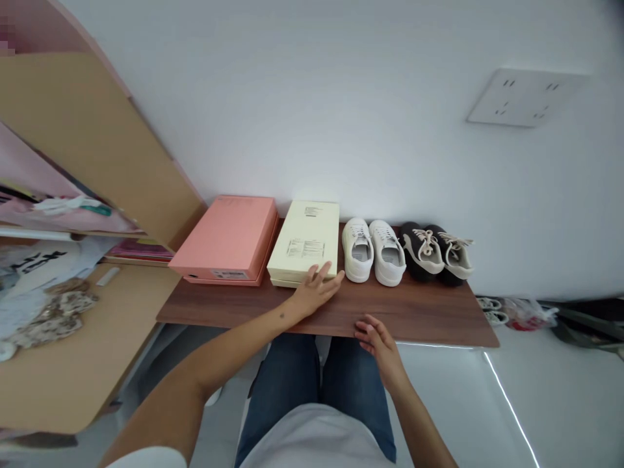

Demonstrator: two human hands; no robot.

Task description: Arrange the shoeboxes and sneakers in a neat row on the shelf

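Observation:
My left hand (316, 288) reaches forward with fingers stretched out, its fingertips touching the near right corner of a pale yellow shoebox (305, 242). My right hand (377, 340) rests at the front edge of the dark wooden bench (419, 313), fingers loosely curled and holding nothing. A pink shoebox (227, 239) lies left of the yellow one. A pair of white sneakers (373, 250) stands right of the yellow box, and a pair of black sneakers with beige laces (436, 253) stands further right.
A light wooden desk (68, 364) with cloth and papers sits to the left, with pink shelves (88, 162) above. White wall behind carries a socket plate (524, 96). Shoes and bags (517, 313) lie on the floor to the right.

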